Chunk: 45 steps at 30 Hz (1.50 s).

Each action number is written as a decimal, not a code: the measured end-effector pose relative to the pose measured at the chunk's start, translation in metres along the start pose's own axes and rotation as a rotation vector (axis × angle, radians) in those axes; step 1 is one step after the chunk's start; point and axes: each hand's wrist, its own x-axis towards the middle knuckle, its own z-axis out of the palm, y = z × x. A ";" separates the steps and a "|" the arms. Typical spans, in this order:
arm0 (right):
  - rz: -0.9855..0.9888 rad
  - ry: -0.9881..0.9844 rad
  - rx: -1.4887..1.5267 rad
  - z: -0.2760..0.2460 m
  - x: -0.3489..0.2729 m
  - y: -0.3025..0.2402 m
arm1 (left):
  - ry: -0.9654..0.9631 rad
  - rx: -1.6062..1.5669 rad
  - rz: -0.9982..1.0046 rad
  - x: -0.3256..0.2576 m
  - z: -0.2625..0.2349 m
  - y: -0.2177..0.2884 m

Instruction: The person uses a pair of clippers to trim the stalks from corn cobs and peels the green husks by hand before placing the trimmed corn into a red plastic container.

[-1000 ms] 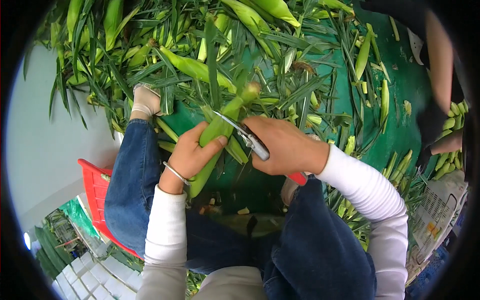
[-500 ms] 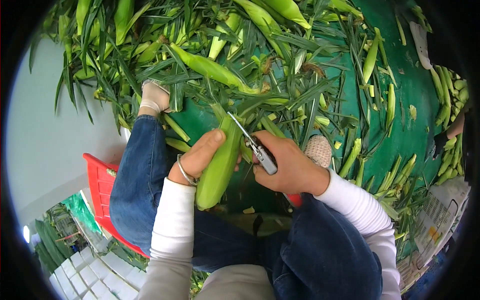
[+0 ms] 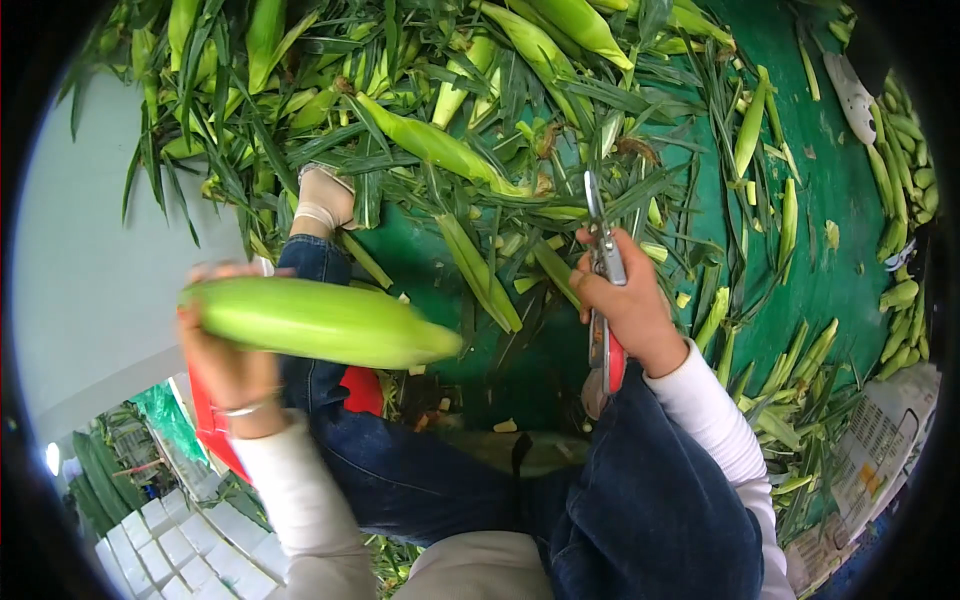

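A green ear of corn in its husk (image 3: 325,320) lies sideways in my left hand (image 3: 235,345), which grips its left end out over my left leg. That hand is smeared by motion. My right hand (image 3: 632,305) is closed around pruning shears (image 3: 605,265) with grey metal and red on the handles. The blade points up and away from me, apart from the corn. Between my feet, a strip of green husk (image 3: 480,270) rests on the green floor (image 3: 410,240).
A heap of husked ears and long leaves (image 3: 430,145) spreads across the far side. To my left are a red plastic seat (image 3: 215,425) and a pale wall (image 3: 120,280). Trimmed ears (image 3: 905,310) are piled at the far right, near a printed sack (image 3: 885,430).
My left hand has carried the corn left and turned it sideways, away from the shears. My right hand has moved right with the shears. A husk strip now shows on the floor between them.
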 end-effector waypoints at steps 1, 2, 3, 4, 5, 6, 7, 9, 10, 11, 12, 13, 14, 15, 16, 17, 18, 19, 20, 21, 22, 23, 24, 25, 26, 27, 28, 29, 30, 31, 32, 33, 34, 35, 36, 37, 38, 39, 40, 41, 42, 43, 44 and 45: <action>0.036 -0.021 -0.001 0.000 0.001 0.002 | 0.126 0.018 0.034 0.005 -0.036 0.037; 0.045 -0.035 0.003 -0.001 0.003 0.005 | 0.252 0.034 0.060 0.011 -0.075 0.068; 0.035 -0.043 0.006 -0.001 0.005 0.004 | 0.440 0.077 0.076 0.012 -0.120 0.100; 0.026 -0.051 -0.033 -0.001 0.007 0.005 | 0.630 0.121 0.079 0.014 -0.166 0.130; 0.015 -0.058 -0.070 -0.001 0.008 0.005 | 0.764 0.145 0.084 0.007 -0.219 0.145; -0.002 -0.086 -0.112 0.000 0.012 0.006 | 0.905 0.176 0.092 -0.004 -0.271 0.166; -0.008 -0.084 -0.105 0.002 0.017 0.013 | 0.939 0.203 0.039 -0.027 -0.315 0.167; -0.015 -0.121 -0.231 0.005 0.026 0.028 | 1.080 0.132 -0.042 -0.079 -0.384 0.178; 0.004 -0.139 -0.242 0.006 0.026 0.030 | 1.184 0.033 -0.072 -0.102 -0.407 0.188; 0.000 -0.136 -0.220 0.005 0.025 0.030 | 1.257 0.160 -0.130 -0.117 -0.419 0.195; 0.015 -0.127 -0.304 0.004 0.025 0.033 | 1.336 0.289 -0.279 -0.120 -0.424 0.156; 0.025 -0.148 -0.350 0.004 0.024 0.033 | 1.334 0.286 -0.286 -0.114 -0.420 0.159; 0.005 -0.144 -0.362 0.002 0.024 0.034 | 1.294 0.814 -0.168 -0.103 -0.412 0.166; 0.001 -0.159 -0.349 0.004 0.023 0.032 | 1.203 1.342 -0.025 -0.090 -0.400 0.181; 0.011 -0.130 -0.333 0.004 0.023 0.031 | 1.100 1.550 0.171 -0.054 -0.374 0.168; 0.026 -0.078 -0.327 0.000 0.023 0.033 | 0.902 1.578 0.300 0.002 -0.320 0.131; 0.040 -0.055 -0.333 -0.006 0.022 0.034 | 0.665 1.582 0.397 0.051 -0.248 0.101; 0.016 -0.057 -0.316 -0.009 0.024 0.036 | 0.405 1.594 0.455 0.087 -0.172 0.073; -0.013 -0.061 -0.298 -0.011 0.024 0.039 | 0.112 1.634 0.481 0.112 -0.107 0.034; -0.010 -0.057 -0.288 -0.012 0.024 0.040 | -0.204 1.691 0.505 0.133 -0.052 -0.008; 0.007 -0.112 -0.338 -0.009 0.024 0.037 | -0.532 1.768 0.527 0.146 -0.011 -0.051; 0.024 -0.158 -0.395 -0.009 0.024 0.036 | -0.821 1.822 0.532 0.156 0.019 -0.098; 0.070 -0.151 -0.396 -0.007 0.022 0.034 | -1.093 1.789 0.502 0.161 0.047 -0.140; 0.041 -0.159 -0.432 -0.005 0.020 0.033 | -1.288 1.821 0.525 0.173 0.054 -0.174; 0.052 -0.188 -0.421 -0.002 0.018 0.032 | -1.287 1.985 0.546 0.175 0.050 -0.195; 0.084 -0.195 -0.419 -0.005 0.014 0.034 | -1.299 2.117 0.564 0.172 0.062 -0.212; 0.084 -0.196 -0.394 -0.005 0.013 0.035 | -1.314 2.289 0.398 0.174 0.069 -0.220; 0.084 -0.194 -0.392 -0.008 0.016 0.035 | -1.312 2.462 0.214 0.178 0.072 -0.220; 0.081 -0.161 -0.392 -0.015 0.016 0.038 | -1.387 2.422 0.323 0.174 0.080 -0.219; 0.062 -0.136 -0.391 -0.020 0.017 0.038 | -1.341 2.315 0.429 0.172 0.083 -0.215; 0.083 -0.125 -0.385 -0.022 0.015 0.038 | -1.275 2.265 0.370 0.167 0.084 -0.212; 0.075 -0.117 -0.388 -0.026 0.015 0.036 | -1.199 2.216 0.337 0.161 0.094 -0.203; 0.047 -0.117 -0.315 -0.023 0.013 0.033 | -1.137 1.977 0.477 0.158 0.090 -0.187; 0.020 -0.116 -0.244 -0.021 0.012 0.031 | -1.134 1.792 0.513 0.155 0.091 -0.178; 0.014 -0.120 -0.240 -0.016 0.011 0.030 | -1.150 1.694 0.534 0.155 0.085 -0.174; 0.010 -0.136 -0.242 -0.012 0.014 0.026 | -1.150 1.603 0.556 0.155 0.075 -0.173; 0.007 -0.147 -0.244 -0.009 0.015 0.024 | -1.156 1.719 0.442 0.154 0.067 -0.176; -0.012 -0.151 -0.251 -0.007 0.016 0.022 | -1.118 1.744 0.455 0.154 0.057 -0.184; -0.060 -0.146 -0.276 -0.004 0.016 0.025 | -1.062 1.744 0.454 0.153 0.056 -0.194; -0.108 -0.138 -0.301 -0.004 0.014 0.026 | -1.010 1.741 0.453 0.153 0.058 -0.207; -0.079 -0.163 -0.276 -0.002 0.012 0.025 | -0.992 1.752 0.444 0.154 0.056 -0.217; -0.082 -0.151 -0.279 -0.005 0.009 0.024 | -1.041 1.768 0.500 0.159 0.059 -0.230; -0.047 -0.137 -0.264 -0.008 0.006 0.023 | -1.055 1.893 0.470 0.164 0.060 -0.240; -0.009 -0.122 -0.244 -0.012 0.004 0.023 | -1.072 2.021 0.435 0.165 0.067 -0.246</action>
